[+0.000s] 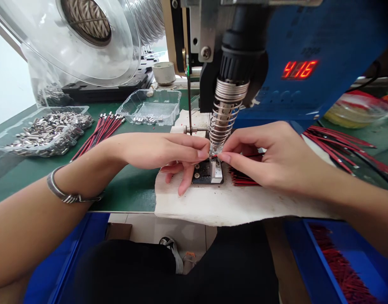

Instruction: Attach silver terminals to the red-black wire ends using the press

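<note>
My left hand (168, 154) and my right hand (266, 154) meet fingertip to fingertip under the coiled nozzle (226, 114) of a blue machine (314, 46). Both pinch a small part I cannot make out, just above a small metal fixture (209, 171) on a white cloth (232, 202). The left hand's lower fingers rest on the cloth. Short red wires (244, 177) lie under my right hand. A metal bracelet (66, 192) circles my left wrist.
A clear tray of metal terminals (45, 131) sits at the left, with finished red wires (101, 131) beside it and another clear tray (152, 107) behind. More red wires (342, 145) lie at the right. A blue bin of red wires (342, 266) sits below. The machine display reads 4116 (300, 69).
</note>
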The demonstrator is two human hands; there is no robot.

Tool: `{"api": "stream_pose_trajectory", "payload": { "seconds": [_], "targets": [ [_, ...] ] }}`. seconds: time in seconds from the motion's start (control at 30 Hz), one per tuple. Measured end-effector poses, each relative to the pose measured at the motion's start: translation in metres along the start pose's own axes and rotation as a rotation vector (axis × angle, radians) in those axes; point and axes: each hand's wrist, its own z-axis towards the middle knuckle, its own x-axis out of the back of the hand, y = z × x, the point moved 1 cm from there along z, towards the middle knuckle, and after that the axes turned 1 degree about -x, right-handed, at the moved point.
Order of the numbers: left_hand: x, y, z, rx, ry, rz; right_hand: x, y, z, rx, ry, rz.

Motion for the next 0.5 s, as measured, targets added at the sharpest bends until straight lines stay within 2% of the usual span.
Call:
{"api": "stream_pose_trajectory", "payload": {
  "seconds": [0.2, 0.5],
  "targets": [
    [0.0002, 0.0005, -0.0010, 0.007, -0.046, 0.045, -0.0010, 0.0002, 0.0012, -0.016, 0.003, 0.005],
    [0.0003, -0.0006, -0.0002, 0.010, -0.045, 0.035, -0.0009, 0.0010, 0.0001, 0.006, 0.004, -0.018]
  ]
}}
